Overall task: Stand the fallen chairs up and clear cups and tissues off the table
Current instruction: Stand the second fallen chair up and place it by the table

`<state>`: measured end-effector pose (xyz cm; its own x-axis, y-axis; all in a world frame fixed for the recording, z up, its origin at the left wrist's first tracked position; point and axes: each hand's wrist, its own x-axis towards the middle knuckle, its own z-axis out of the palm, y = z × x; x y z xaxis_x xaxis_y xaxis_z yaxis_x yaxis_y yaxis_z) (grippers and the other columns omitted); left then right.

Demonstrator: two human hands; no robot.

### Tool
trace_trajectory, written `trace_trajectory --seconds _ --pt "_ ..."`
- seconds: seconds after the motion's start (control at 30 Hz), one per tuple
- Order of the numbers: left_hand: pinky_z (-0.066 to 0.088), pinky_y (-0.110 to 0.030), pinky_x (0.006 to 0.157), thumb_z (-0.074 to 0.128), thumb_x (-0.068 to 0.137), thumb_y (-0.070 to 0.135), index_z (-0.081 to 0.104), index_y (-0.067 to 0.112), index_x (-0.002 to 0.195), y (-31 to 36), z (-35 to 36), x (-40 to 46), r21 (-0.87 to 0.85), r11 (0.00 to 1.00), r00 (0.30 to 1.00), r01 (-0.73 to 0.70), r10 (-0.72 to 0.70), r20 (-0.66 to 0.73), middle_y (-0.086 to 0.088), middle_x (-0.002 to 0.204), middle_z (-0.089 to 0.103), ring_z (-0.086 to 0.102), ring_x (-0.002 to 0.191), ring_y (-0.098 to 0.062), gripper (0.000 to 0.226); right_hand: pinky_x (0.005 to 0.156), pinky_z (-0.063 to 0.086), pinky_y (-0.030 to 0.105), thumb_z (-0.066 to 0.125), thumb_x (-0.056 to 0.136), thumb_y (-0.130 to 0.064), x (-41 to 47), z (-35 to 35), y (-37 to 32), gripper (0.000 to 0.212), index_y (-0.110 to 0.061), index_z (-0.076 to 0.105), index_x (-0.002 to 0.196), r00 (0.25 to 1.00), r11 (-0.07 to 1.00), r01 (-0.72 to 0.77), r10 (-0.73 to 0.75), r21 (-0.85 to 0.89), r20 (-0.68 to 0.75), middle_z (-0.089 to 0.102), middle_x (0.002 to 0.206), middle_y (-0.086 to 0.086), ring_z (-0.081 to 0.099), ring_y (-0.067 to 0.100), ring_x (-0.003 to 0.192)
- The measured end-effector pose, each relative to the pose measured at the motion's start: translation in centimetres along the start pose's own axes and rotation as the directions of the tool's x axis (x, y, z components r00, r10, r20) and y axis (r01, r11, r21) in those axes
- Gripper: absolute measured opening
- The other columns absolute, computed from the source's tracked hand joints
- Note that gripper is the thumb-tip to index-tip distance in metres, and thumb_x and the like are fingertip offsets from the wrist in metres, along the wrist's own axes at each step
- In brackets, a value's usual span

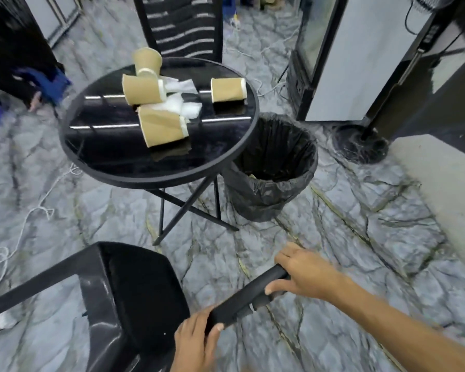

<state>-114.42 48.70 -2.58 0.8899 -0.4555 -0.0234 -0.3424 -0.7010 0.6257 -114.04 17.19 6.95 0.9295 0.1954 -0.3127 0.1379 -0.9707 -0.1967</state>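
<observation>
Black chair tilted, gripped by both hands.

The scene is covered by 1 head-worn wide-angle view, directed forward and steeply down. The round table is seen mid-frame from above; the marble floor fills the surround, and straight lines are bowed at the edges.

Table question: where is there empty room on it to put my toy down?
The round table is bare along its near rim, in front of the nearest cup, and on its left side. The middle and back are crowded with four tipped cups and crumpled tissues. A small gap lies between the tissues and the right cup.
</observation>
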Motion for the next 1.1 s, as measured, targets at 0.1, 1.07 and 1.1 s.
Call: trace_trajectory --seconds 0.1,1.07,1.1 --pt "0.037 -0.025 0.086 0.022 0.101 0.062 0.051 0.037 0.125 1.5 -4.1 -1.1 -0.025 1.0 0.998 -0.017 0.016 -0.061 0.016 0.11 0.065 0.051 0.095 -0.002 0.045 0.065 0.046 0.033 0.023 0.078 -0.089 -0.1 -4.3 -4.5 0.085 -0.01 0.055 0.082 0.978 0.995 0.092 -0.1 -0.049 -0.186 0.04 0.077 -0.004 0.044 0.018 0.082" --pt "0.044 -0.012 0.075 0.057 0.097 0.049 0.067 0.038 0.091 4.9 -36.4 -17.9 -0.162 0.987 0.998 -0.021 0.012 -0.059 0.019 0.097 0.069 0.065 0.091 -0.003 0.016 0.088 0.043 0.036 0.028 0.094 -0.074 -10.5 -15.6 -33.6 0.07 -0.019 0.064 0.119 0.945 0.941 0.319 -0.305 0.118 -0.118 0.067 0.103 -0.006 0.058 0.015 0.094" --pt "0.044 -0.014 0.073 0.059 0.096 0.048 0.066 0.041 0.086 4.5 -37.1 -18.5 -0.114 0.994 1.0 -0.005 0.002 -0.026 0.018 0.094 0.069 0.065 0.089 -0.004 0.014 0.084 0.042 0.034 0.033 0.094 -0.073 -10.5 -15.3 -33.5 0.067 -0.019 0.065 0.114 0.947 0.935 0.318 -0.304 0.155 -0.107 0.066 0.097 -0.007 0.057 0.014 0.088"
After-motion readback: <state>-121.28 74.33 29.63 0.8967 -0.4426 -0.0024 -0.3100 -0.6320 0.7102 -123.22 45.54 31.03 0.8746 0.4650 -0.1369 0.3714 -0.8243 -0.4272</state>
